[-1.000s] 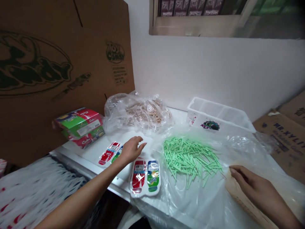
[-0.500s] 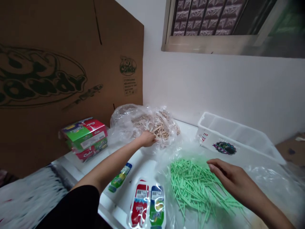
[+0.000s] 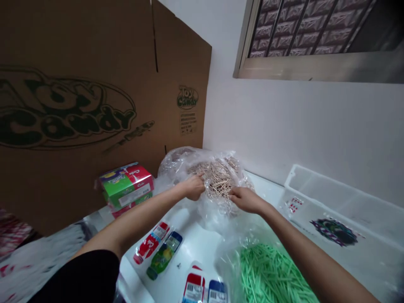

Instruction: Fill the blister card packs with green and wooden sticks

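A clear plastic bag [image 3: 178, 162] full of thin beige sticks [image 3: 217, 179] lies against the wall. My left hand [image 3: 194, 187] is at the bag's left side, fingers closed on the edge of the plastic. At the right side of its opening is my right hand [image 3: 246, 199], its fingers pinched together at the bag's edge beside the sticks. A second clear bag holds green sticks [image 3: 271, 273] under my right forearm. Red cola packets [image 3: 151, 243] and green-blue packets [image 3: 164, 255] rest flat on the white table, with more packets [image 3: 194, 288] at the front edge.
Colourful cola boxes [image 3: 126, 185] stand at the left before a large cardboard box [image 3: 94, 101]. A translucent plastic bin [image 3: 334, 198] is at the right, against the wall below a barred window. White bags [image 3: 47, 261] lie at the lower left.
My right hand has moved left from above the green sticks to the bag of beige sticks. My left hand stays at that bag. The view has turned left, showing more of the cola packets.
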